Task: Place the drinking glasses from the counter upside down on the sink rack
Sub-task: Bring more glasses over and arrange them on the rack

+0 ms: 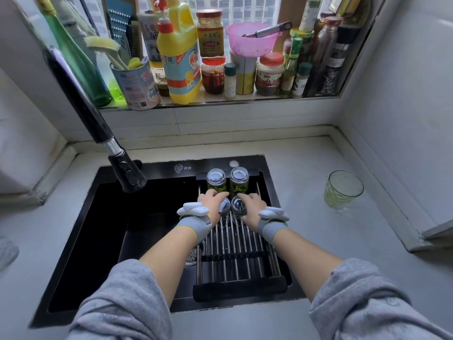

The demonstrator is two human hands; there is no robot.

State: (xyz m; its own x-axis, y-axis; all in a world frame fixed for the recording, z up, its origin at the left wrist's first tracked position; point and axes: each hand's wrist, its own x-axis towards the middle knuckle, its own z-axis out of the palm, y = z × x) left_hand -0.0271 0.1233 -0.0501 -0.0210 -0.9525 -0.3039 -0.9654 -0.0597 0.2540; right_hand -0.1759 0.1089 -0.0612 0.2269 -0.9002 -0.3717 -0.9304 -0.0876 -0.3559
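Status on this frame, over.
Left grip on near-left glass, right grip on near-right glass, both inverted on rack. Rear glasses inverted. Green glass upright on counter. No obstruction.

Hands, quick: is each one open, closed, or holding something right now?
Left hand: holds the left inverted glass on the sink rack.
Right hand: holds the right inverted glass beside it.

A steel-rod rack [235, 263] lies over the black sink's [98, 241] right half. At its rear stand two patterned glasses [216, 179] [239, 179] side by side; just before them, two clear glasses [224, 207] [239, 209]. A green ribbed glass [343, 190] stands on the grey worktop [318, 241], right of the sink.
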